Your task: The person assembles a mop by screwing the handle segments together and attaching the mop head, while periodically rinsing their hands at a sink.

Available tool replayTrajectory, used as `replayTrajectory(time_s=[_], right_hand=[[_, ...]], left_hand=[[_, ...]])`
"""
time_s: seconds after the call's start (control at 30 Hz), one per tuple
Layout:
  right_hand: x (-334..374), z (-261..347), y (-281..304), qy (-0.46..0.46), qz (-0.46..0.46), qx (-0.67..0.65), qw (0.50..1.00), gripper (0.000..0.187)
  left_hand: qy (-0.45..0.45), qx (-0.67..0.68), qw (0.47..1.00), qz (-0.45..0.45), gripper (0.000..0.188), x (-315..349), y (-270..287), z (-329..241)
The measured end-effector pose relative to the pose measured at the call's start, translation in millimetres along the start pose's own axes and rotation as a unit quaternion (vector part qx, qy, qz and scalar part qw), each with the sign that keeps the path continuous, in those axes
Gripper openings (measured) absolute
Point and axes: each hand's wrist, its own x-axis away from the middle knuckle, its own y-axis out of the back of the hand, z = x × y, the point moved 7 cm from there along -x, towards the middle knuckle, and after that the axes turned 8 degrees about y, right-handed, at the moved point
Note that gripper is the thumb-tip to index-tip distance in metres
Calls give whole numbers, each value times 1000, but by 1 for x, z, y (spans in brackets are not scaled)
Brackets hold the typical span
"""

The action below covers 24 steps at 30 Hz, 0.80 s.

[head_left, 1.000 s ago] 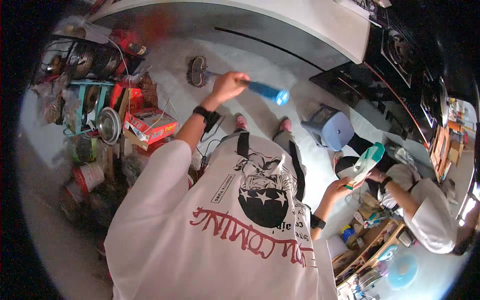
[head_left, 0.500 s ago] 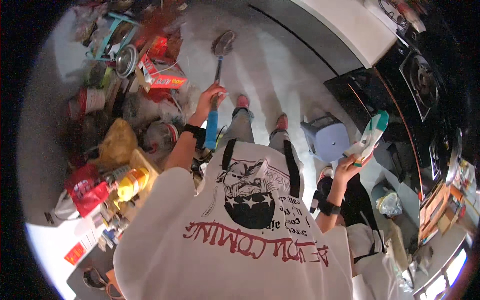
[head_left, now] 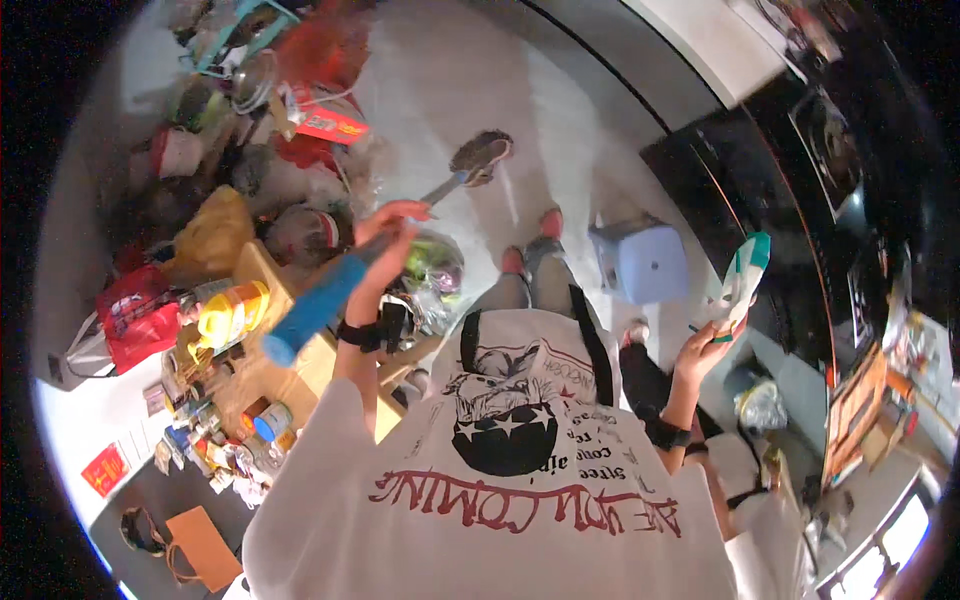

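Left hand [head_left: 388,235], blurred, is closed around the shaft of a brush [head_left: 318,308], whose thick blue grip slants near and left while its bristled head points far and right over the floor [head_left: 575,130]. Off to the right, the right hand [head_left: 712,343] grips a tilted white-and-green packet [head_left: 741,285]. A blue-grey stool [head_left: 648,262] stands between packet and feet; a yellow container [head_left: 232,313] sits at left beside a wooden surface [head_left: 285,372].

one left hand [head_left: 385,240] and one right hand [head_left: 708,340], two in all; one blue-handled brush [head_left: 320,308]; one green-and-white packet [head_left: 741,284]; one pale blue stool [head_left: 642,264]; the wearer [head_left: 540,565] has two dark wristbands [head_left: 667,432] and two reddish shoes [head_left: 551,222].
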Motion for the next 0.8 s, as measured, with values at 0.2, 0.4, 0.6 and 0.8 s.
replayTrajectory(time_s=[0.2,0.4,0.6,0.8], right_hand=[[51,-25,43,-30,8,14,999,52],[78,-39,70,-12,-12,-19,1000,35],[115,-76,96,-40,65,-111,991,47],[148,-113,130,-62,136,-87,985,45]], left_hand=[[-5,33,988,-152,24,47,26,38],[1,-5,987,-163,28,117,-21,47],[14,-21,976,-215,31,180,-77,37],[64,-30,966,-251,28,256,-107,14]])
